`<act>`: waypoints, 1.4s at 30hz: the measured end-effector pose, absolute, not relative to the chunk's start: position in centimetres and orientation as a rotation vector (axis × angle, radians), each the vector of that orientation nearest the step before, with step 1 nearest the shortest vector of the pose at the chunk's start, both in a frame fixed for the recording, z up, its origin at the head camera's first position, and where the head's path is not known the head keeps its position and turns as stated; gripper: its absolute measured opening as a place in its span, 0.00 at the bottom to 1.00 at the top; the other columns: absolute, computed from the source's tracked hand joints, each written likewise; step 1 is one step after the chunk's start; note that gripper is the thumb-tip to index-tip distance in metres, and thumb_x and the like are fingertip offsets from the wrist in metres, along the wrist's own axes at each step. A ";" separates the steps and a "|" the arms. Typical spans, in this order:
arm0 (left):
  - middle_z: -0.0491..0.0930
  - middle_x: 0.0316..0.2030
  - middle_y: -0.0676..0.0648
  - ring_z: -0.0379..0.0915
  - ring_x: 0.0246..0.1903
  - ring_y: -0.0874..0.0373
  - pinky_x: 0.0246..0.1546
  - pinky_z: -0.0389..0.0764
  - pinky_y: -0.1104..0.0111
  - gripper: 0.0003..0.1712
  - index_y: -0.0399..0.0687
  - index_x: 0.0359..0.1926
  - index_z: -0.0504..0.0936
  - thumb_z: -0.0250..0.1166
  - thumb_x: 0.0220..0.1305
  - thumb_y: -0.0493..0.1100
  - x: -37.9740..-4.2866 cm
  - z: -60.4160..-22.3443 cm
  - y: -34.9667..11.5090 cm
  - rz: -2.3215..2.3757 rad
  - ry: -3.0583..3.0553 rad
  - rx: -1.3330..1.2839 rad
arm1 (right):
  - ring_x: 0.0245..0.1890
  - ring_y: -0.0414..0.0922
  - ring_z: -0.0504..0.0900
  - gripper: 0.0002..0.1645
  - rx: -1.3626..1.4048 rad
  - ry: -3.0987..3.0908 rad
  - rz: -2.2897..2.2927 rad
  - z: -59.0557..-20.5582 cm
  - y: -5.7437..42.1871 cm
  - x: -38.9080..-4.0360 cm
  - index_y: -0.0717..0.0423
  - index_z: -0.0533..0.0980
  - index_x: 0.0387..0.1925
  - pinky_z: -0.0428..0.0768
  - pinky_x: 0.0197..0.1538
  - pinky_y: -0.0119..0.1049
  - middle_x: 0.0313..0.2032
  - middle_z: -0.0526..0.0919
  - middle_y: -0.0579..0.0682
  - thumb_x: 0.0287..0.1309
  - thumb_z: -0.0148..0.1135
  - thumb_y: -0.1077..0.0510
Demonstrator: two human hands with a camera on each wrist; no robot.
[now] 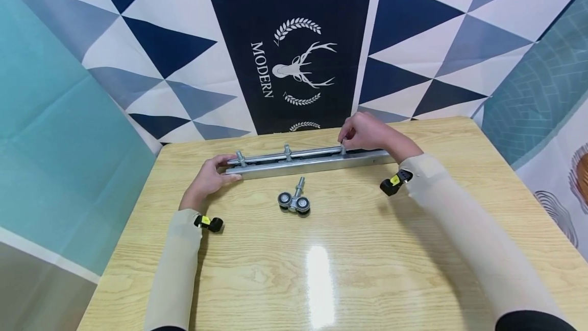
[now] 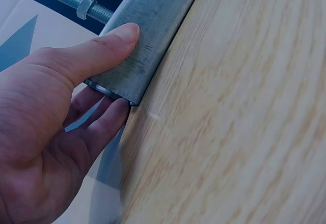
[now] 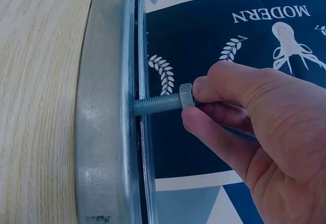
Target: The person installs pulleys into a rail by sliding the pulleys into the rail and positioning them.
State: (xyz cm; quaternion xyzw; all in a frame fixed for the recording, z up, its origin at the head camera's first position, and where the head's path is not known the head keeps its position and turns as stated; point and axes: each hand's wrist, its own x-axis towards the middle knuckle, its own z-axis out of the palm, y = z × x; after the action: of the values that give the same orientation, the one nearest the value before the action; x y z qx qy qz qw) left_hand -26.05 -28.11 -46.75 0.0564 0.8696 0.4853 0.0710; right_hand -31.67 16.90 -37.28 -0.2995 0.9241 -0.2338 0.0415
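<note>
A long galvanized metal track (image 1: 308, 167) lies across the far part of the table, its slot facing up. My left hand (image 1: 209, 180) grips its left end, the thumb (image 2: 114, 38) along the near side and fingers curled at the end. Close to the right end, my right hand (image 1: 367, 132) pinches a threaded bolt (image 3: 155, 104) at its hex nut (image 3: 186, 95); the bolt stands up out of the slot. Two more bolts with nuts, a left one (image 1: 241, 158) and a middle one (image 1: 287, 152), rise from the slot. What they join inside the track is mostly hidden.
A loose roller trolley (image 1: 294, 203) with black wheels and a bolt lies on the wooden table (image 1: 257, 269), nearer than the track. Behind the table's far edge hangs a patterned cloth (image 1: 303, 111). A teal panel (image 1: 64, 132) borders the left side.
</note>
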 end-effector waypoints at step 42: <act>0.72 0.65 0.36 0.72 0.62 0.40 0.65 0.73 0.47 0.38 0.46 0.67 0.73 0.76 0.56 0.42 -26.1 -46.8 -28.1 1.455 2.610 0.174 | 0.32 0.45 0.81 0.06 -0.892 2.782 -0.806 -37.6 16.4 -31.5 0.54 0.88 0.34 0.82 0.40 0.40 0.36 0.89 0.52 0.54 0.68 0.64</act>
State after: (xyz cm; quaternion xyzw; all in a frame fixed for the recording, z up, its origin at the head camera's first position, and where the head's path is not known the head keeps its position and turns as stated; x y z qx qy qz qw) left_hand -26.09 -28.07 -46.75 0.0581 0.8696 0.4847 0.0740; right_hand -31.54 16.37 -37.57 -0.2939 0.9166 -0.2654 0.0554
